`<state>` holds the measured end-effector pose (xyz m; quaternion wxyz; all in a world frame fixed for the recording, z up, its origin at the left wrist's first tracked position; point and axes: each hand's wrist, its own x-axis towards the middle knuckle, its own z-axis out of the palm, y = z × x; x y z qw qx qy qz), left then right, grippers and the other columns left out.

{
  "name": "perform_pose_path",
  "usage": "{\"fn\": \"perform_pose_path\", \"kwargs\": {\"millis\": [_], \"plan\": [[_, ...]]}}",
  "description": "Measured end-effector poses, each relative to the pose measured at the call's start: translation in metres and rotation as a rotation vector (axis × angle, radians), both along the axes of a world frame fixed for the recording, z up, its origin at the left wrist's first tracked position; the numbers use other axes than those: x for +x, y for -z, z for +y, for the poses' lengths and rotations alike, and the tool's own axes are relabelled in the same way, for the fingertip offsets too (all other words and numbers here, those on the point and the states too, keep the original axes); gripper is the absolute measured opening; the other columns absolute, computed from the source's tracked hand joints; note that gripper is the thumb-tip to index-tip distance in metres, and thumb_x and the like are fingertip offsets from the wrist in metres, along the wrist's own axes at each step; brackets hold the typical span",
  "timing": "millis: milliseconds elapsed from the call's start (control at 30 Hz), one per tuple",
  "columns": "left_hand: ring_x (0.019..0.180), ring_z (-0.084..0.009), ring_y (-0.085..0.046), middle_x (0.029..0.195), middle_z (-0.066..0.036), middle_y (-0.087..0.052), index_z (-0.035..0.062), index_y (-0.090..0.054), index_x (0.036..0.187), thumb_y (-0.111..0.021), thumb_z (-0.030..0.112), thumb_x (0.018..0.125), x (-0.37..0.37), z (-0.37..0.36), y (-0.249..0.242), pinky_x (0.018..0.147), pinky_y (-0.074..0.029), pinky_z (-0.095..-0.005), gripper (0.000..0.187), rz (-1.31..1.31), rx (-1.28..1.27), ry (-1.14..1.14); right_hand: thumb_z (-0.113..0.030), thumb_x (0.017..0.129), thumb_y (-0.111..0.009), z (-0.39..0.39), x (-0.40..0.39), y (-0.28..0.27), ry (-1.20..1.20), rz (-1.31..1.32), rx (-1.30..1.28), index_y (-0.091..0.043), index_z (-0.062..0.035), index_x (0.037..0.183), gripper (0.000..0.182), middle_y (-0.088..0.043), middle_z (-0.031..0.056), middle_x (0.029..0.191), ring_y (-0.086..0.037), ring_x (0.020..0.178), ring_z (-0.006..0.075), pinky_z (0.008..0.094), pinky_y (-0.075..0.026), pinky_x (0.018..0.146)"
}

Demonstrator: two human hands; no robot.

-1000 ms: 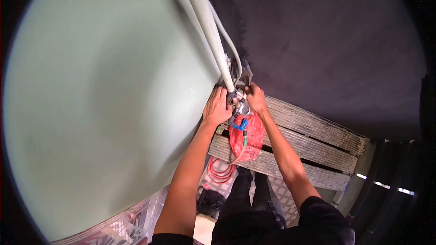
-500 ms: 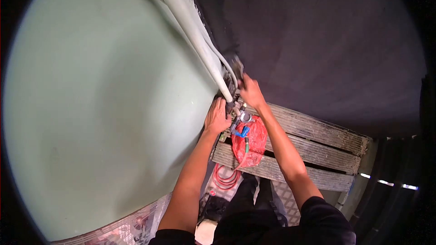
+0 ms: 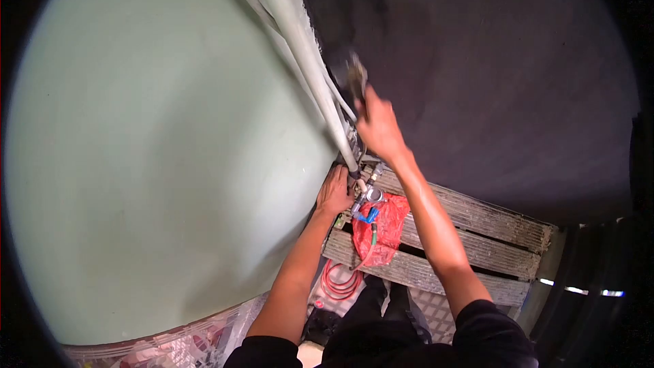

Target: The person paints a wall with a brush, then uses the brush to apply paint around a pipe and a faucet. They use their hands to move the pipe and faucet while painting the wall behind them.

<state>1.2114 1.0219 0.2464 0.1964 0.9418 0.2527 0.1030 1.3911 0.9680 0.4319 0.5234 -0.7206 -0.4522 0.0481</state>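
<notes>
My right hand [image 3: 379,123] is closed round a blurred tool [image 3: 355,76], perhaps a brush or scraper, held up against the dark wall just right of the white pipes [image 3: 310,71]. My left hand [image 3: 334,192] lies low beside the pipes' lower end, by the edge of the pale green surface; its fingertips are partly hidden, and whether it grips anything is unclear. Close to its right are a round gauge [image 3: 375,195] and a blue valve handle [image 3: 368,216], above a red plastic bag [image 3: 388,228] on the slatted bench.
A large pale green surface [image 3: 157,163] fills the left side. The dark wall [image 3: 504,82] rises on the right behind the weathered slatted bench [image 3: 470,249]. A coiled red hose [image 3: 340,281] lies on the patterned floor below the bench.
My right hand and its tool have moved up along the dark wall. The pipes, bench and left hand appear slightly shifted to the right and lower in view.
</notes>
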Motion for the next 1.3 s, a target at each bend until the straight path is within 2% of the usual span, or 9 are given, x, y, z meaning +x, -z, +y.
{"fn": "perform_pose_path", "kwargs": {"millis": [100, 200, 333, 467, 600, 700, 867, 1100, 1300], "plan": [[0.117, -0.0407, -0.053, 0.119, -0.022, -0.052, -0.0013, -0.049, 0.118, -0.068, 0.009, 0.074, -0.004, -0.003, 0.005, 0.103, -0.045, -0.0477, 0.049, -0.046, 0.017, 0.001, -0.012, 0.088, -0.058, -0.027, -0.003, 0.114, 0.011, 0.066, -0.272, -0.053, 0.0081, 0.104, 0.026, -0.062, 0.0371, 0.088, -0.060, 0.092, 0.0549, 0.0611, -0.044, 0.085], [0.117, -0.0393, -0.052, 0.117, -0.021, -0.052, 0.0007, -0.049, 0.115, -0.067, 0.011, 0.075, -0.002, -0.002, 0.003, 0.103, -0.045, -0.0470, 0.045, -0.065, 0.034, -0.004, -0.018, 0.093, -0.057, -0.072, -0.012, 0.131, 0.053, 0.165, -0.340, -0.057, 0.0070, 0.101, 0.026, -0.064, 0.0354, 0.093, -0.060, 0.097, 0.0546, 0.0601, -0.044, 0.087], [0.118, -0.0436, -0.053, 0.122, -0.025, -0.052, -0.0010, -0.049, 0.118, -0.067, 0.007, 0.076, -0.004, -0.006, -0.003, 0.103, -0.046, -0.0482, 0.047, -0.120, -0.027, 0.005, -0.022, 0.097, -0.057, -0.121, -0.022, 0.056, 0.112, 0.194, -0.379, -0.061, 0.0056, 0.097, 0.028, -0.064, 0.0300, 0.086, -0.063, 0.085, 0.0500, 0.0524, -0.048, 0.081], [0.129, -0.0469, -0.049, 0.138, -0.030, -0.048, -0.0057, -0.038, 0.143, -0.070, 0.005, 0.078, 0.005, -0.015, -0.018, 0.110, -0.042, -0.0475, 0.073, -0.396, -0.175, -0.131, -0.017, 0.098, -0.055, -0.154, -0.027, -0.040, 0.086, 0.240, -0.060, -0.063, 0.0037, 0.122, 0.033, -0.061, 0.0212, 0.082, -0.061, 0.078, 0.0329, 0.0414, -0.047, 0.076], [0.133, -0.0449, -0.046, 0.138, -0.027, -0.050, -0.0034, -0.040, 0.143, -0.071, 0.000, 0.076, 0.014, -0.050, -0.137, 0.114, -0.036, -0.0486, 0.074, -0.774, -0.125, -0.230, -0.007, 0.095, -0.054, -0.151, -0.034, -0.139, 0.100, -0.064, 0.255, -0.051, -0.0055, 0.147, 0.052, -0.051, 0.0166, 0.082, -0.053, 0.077, 0.0265, 0.0363, -0.045, 0.077], [0.138, -0.0444, -0.042, 0.144, -0.028, -0.046, -0.0054, -0.034, 0.147, -0.070, -0.001, 0.076, 0.022, -0.058, -0.222, 0.117, -0.032, -0.0479, 0.079, -0.903, -0.036, -0.308, -0.006, 0.093, -0.059, -0.134, -0.049, -0.223, 0.218, -0.261, 0.309, -0.048, -0.0082, 0.149, 0.057, -0.054, 0.0199, 0.091, -0.057, 0.083, 0.0371, 0.0426, -0.047, 0.082], [0.137, -0.0456, -0.044, 0.146, -0.027, -0.046, -0.0068, -0.042, 0.144, -0.060, 0.001, 0.081, -0.013, -0.048, -0.322, 0.116, -0.037, -0.0475, 0.066, -0.994, 0.320, -0.079, -0.004, 0.091, -0.059, -0.048, -0.032, -0.308, 0.223, -0.507, 0.545, -0.050, -0.0072, 0.147, 0.057, -0.058, 0.0270, 0.105, -0.061, 0.096, 0.0439, 0.0482, -0.050, 0.086], [0.136, -0.0423, -0.047, 0.146, -0.023, -0.048, -0.0017, -0.049, 0.142, -0.058, -0.001, 0.081, -0.062, -0.012, -0.335, 0.115, -0.040, -0.0471, 0.062, -0.895, 0.533, 0.068, 0.000, 0.087, -0.059, 0.029, -0.005, -0.392, 0.328, -0.682, 0.625, -0.048, -0.0073, 0.147, 0.061, -0.055, 0.0309, 0.118, -0.063, 0.098, 0.0496, 0.0528, -0.054, 0.085], [0.139, -0.0425, -0.043, 0.148, -0.021, -0.046, 0.0003, -0.050, 0.143, -0.058, -0.001, 0.079, -0.067, -0.016, -0.336, 0.116, -0.038, -0.0495, 0.065, -0.842, 0.555, 0.110, 0.009, 0.079, -0.052, 0.020, -0.010, -0.274, 0.306, -0.611, 0.385, -0.047, -0.0133, 0.151, 0.076, -0.055, 0.0290, 0.102, -0.061, 0.093, 0.0505, 0.0571, -0.051, 0.079]]}}
